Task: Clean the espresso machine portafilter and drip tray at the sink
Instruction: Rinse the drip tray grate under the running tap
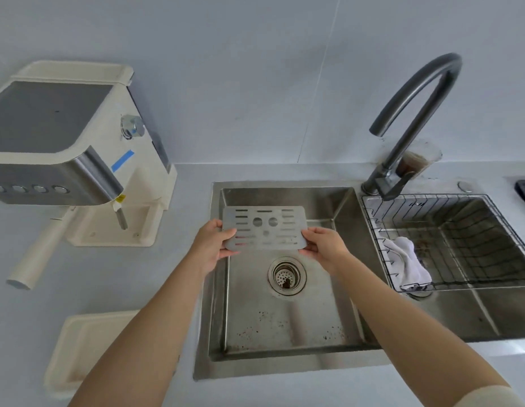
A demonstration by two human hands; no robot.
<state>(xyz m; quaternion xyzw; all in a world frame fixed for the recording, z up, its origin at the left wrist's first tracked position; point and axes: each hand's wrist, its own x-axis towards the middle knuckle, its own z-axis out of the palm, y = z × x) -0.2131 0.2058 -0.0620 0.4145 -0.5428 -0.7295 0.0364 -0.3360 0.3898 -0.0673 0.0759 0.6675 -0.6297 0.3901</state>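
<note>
A flat metal drip-tray grate (265, 227) with slots and round holes hangs over the left sink basin (284, 318). My left hand (211, 245) grips its left edge and my right hand (323, 246) pinches its lower right corner. The cream plastic drip tray (88, 351) lies on the counter at the lower left. On the left stands the cream and steel espresso machine (64, 148), with the portafilter's cream handle (38, 251) sticking out toward me from under it.
The dark curved faucet (411, 118) points over the divider between the basins. A wire basket (461, 239) with a white cloth (405, 259) sits in the right basin. A strainer drain (287, 276) is below the grate. A glass (417, 160) stands behind the faucet.
</note>
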